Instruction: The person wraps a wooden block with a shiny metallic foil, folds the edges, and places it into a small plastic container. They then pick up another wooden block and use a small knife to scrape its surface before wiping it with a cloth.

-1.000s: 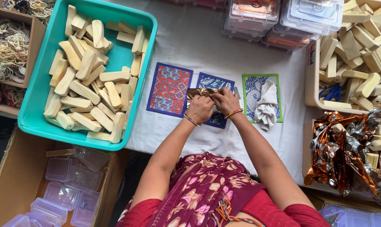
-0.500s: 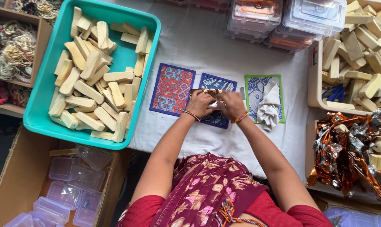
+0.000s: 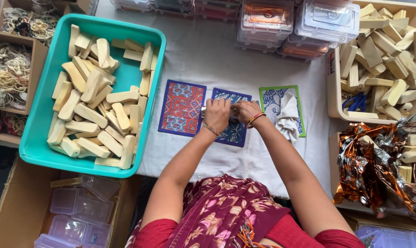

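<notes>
A blue patterned mat (image 3: 235, 131) with a dark border lies flat on the white cloth, the middle one of three in a row. A small pale object (image 3: 204, 109), mostly hidden by fingers, sits over the mat's far edge; what it is cannot be told.

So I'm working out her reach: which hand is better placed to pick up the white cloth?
Probably the right hand: it sits just beside the white cloth on the green-edged mat. The left hand is farther off, over the blue mat, and would have to cross.
</notes>
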